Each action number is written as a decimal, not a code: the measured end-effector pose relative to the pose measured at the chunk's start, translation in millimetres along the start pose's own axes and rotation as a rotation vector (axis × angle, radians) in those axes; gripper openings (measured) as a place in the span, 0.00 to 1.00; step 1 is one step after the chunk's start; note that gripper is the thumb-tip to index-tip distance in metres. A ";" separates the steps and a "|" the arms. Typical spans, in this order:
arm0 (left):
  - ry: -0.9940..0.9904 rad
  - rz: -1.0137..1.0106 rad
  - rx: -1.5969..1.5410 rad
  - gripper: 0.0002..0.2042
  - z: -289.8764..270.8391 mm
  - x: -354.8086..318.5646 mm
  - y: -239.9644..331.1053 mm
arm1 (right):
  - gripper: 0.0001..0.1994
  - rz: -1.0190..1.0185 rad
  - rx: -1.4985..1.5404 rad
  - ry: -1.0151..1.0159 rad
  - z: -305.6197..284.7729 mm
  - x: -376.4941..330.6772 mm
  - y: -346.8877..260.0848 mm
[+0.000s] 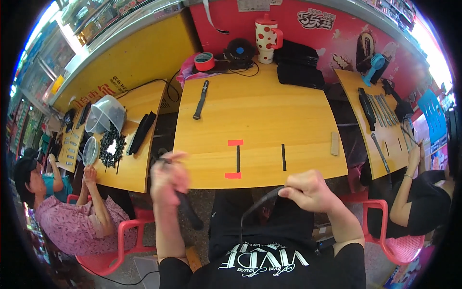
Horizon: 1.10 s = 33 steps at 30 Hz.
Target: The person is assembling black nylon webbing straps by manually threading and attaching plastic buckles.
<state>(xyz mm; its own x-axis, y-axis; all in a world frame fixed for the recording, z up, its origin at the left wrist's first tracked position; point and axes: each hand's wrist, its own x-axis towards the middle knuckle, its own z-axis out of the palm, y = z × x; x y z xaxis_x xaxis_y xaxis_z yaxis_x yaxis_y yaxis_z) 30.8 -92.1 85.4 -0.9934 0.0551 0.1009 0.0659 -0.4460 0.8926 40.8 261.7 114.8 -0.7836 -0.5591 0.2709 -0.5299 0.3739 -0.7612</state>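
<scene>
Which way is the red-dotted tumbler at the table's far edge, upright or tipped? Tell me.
Upright: the tumbler stands with its red lid on top and its base down toward the table.

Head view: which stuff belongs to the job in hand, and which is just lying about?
Likely the job:
black strap at the left hand, blurred
dark strip in the right hand
grey-black strap on the wooden table
black line between red tape strips

Probably just lying about:
polka-dot tumbler
black fan
pink cloth
</scene>
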 end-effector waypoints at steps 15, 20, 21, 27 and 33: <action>-0.023 -0.362 0.478 0.04 78.8 41.7 -33.6 | 0.18 0.233 -0.159 0.351 -5.8 23.7 74.4; 0.152 -0.136 0.614 0.07 52.7 141.5 -50.4 | 0.14 0.300 -0.436 0.512 -4.4 -0.2 142.0; 0.199 -0.053 0.628 0.07 39.1 164.2 -61.3 | 0.13 0.300 -0.423 0.532 -1.1 -0.8 144.5; 0.430 0.063 1.028 0.11 -9.0 262.4 -104.6 | 0.12 0.272 -0.492 0.544 6.1 1.5 149.5; 0.421 -0.085 1.574 0.17 4.2 284.7 -122.0 | 0.13 0.259 -0.494 0.553 0.3 -0.1 150.8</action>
<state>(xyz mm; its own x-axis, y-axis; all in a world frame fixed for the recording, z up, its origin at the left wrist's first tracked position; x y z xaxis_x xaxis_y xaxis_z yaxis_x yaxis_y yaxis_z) -259.7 -18.2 7.0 -0.9357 -0.3210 0.1461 -0.2237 0.8604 0.4578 -38.9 318.0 -0.1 -0.8809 -0.0079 0.4732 -0.2892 0.8005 -0.5250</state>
